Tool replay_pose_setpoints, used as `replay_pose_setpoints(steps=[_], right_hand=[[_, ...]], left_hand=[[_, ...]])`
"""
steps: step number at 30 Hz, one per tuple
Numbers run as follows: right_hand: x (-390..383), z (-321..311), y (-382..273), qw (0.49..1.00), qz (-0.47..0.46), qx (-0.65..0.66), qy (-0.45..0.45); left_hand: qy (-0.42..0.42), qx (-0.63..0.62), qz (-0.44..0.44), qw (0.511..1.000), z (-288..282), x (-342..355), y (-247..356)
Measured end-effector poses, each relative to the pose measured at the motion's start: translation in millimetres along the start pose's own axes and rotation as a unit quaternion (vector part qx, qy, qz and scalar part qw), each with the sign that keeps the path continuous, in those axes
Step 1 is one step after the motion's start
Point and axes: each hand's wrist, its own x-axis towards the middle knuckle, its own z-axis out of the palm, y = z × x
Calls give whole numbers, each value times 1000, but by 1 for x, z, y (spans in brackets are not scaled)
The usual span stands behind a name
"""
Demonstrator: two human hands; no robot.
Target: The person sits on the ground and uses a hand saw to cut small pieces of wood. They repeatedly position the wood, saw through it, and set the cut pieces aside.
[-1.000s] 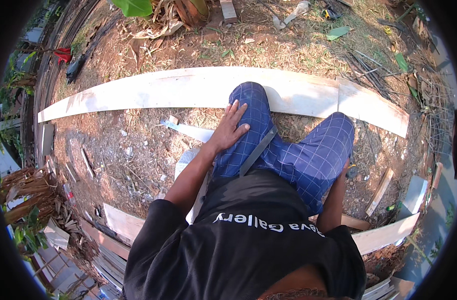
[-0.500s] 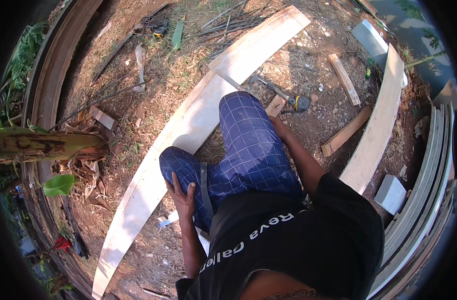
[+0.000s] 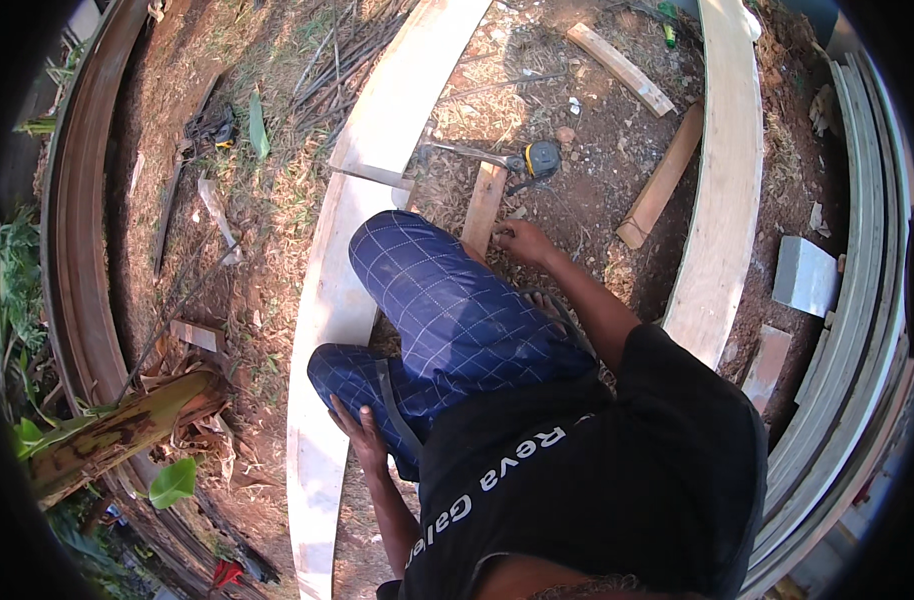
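My left hand point(image 3: 365, 428) rests on my bent left knee, its fingers apart and holding nothing. My right hand point(image 3: 524, 243) is held low over the ground, just right of my other knee, with its fingers curled together. Anything between those fingertips is too small to make out. Beside them lies a short wooden block point(image 3: 485, 205), partly hidden by my knee. At the block's far end are a hammer-like tool point(image 3: 477, 152) and a yellow and black tape measure point(image 3: 542, 158). Under my legs runs a long pale plank point(image 3: 322, 300), with a dark seam across it.
Another long plank point(image 3: 722, 200) curves along the right, with two short wood pieces point(image 3: 662, 180) point(image 3: 619, 68) beside it. Farther right are a pale block point(image 3: 805, 274) and stacked boards point(image 3: 857, 330). On the left stand a banana stem point(image 3: 127, 435) and a rusty beam point(image 3: 77, 230). Sticks point(image 3: 352, 70) lie beyond.
My right hand has come out from beside my thigh toward the short block, its fingers now in sight. My right knee has swung left, and the view has turned and shifted.
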Motion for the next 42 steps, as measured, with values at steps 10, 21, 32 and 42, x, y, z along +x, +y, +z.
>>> replay_pose_setpoints(steps=[10, 21, 32, 42], right_hand=[[12, -9, 9, 997, -19, -62, -34], [16, -13, 32, 992, -41, 38, -115], [73, -38, -88, 983, -128, 67, -111], [159, -21, -144, 971, -74, 111, -200]], left_hand=[[3, -9, 3, 1000, 5, -1, -8], [140, -355, -74, 921, 7, -42, -70], [256, -344, -154, 890, 6, -117, -125], [256, -333, -158, 894, 0, -72, -97]])
